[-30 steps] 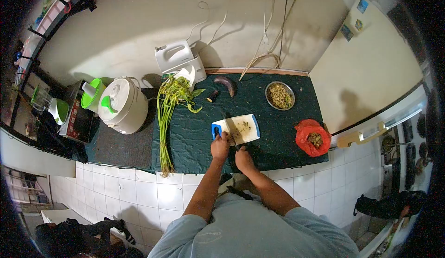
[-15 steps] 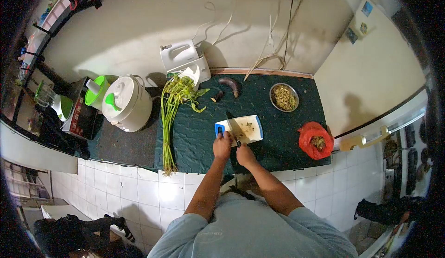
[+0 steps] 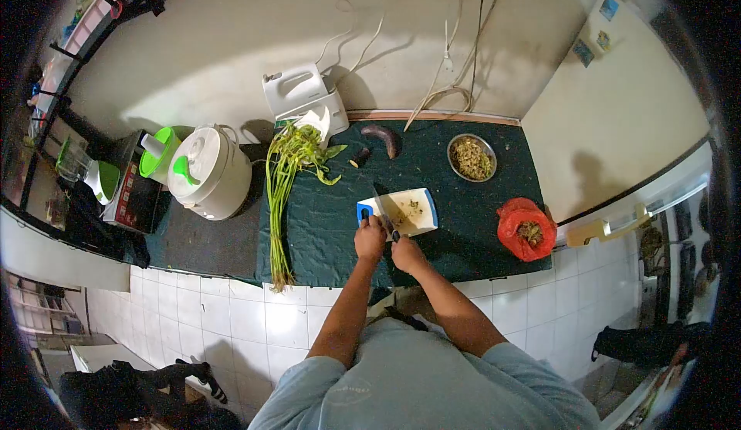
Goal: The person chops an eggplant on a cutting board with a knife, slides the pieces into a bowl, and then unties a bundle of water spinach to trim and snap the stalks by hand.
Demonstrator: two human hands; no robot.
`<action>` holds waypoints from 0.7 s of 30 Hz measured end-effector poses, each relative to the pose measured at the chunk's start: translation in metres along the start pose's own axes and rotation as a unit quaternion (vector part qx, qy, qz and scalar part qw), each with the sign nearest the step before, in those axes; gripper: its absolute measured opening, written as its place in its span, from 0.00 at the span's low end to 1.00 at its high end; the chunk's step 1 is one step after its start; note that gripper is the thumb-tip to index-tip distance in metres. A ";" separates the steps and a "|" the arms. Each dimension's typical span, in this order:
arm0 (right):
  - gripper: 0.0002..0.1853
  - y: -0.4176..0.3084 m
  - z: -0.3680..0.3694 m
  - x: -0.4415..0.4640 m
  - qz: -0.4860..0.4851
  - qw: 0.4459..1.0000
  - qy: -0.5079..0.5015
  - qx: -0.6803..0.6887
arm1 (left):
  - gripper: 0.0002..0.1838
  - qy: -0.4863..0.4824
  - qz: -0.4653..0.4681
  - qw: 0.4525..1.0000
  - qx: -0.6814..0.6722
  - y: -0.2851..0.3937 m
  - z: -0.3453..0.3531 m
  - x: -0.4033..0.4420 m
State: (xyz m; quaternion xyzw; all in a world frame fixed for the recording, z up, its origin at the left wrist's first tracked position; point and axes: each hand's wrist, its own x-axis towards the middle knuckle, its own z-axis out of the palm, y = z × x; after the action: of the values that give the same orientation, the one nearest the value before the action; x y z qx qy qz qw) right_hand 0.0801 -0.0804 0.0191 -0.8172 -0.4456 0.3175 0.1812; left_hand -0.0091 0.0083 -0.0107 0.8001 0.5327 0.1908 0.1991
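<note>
A white cutting board with blue ends [image 3: 421,214] lies near the front edge of the green-covered table, small chopped bits on it. At the board's left end, my left hand [image 3: 370,239] is closed round the blue end by the handle slot. The fingers of my right hand [image 3: 407,254] wrap the black handle of a knife [image 3: 382,210], whose blade slants over the board's left part. Behind the board are a whole eggplant [image 3: 383,140] and a cut eggplant piece [image 3: 360,157].
Long-stemmed greens [image 3: 282,206] lie left of the board, beside a white rice cooker [image 3: 210,174] and a hand mixer [image 3: 301,94]. To the right are a metal bowl of chopped food [image 3: 472,157] and a red bag [image 3: 527,230]. A refrigerator [image 3: 625,113] stands at the right.
The knife blade has shifted slightly over the board and now shows more clearly. Both hands keep their hold. The whole view has moved a little.
</note>
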 end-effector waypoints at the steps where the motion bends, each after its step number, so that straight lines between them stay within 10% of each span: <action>1: 0.19 0.000 0.007 -0.006 0.028 1.000 0.007 0.011 | 0.13 -0.001 0.000 1.000 -0.001 0.003 -0.003 -0.001; 10: 0.22 0.010 0.005 -0.014 0.039 0.996 0.020 -0.075 | 0.13 -0.015 -0.146 0.979 -0.138 -0.012 -0.013 -0.003; 21: 0.20 0.031 -0.006 -0.025 0.060 0.996 0.059 -0.036 | 0.24 -0.082 0.074 0.992 0.064 -0.042 -0.027 0.035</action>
State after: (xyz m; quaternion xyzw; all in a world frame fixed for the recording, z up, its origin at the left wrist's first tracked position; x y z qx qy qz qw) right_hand 0.0934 -0.1179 0.0145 -0.8657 -0.3956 0.2629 0.1578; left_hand -0.0434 0.0584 -0.0070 0.8615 0.4646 0.1046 0.1761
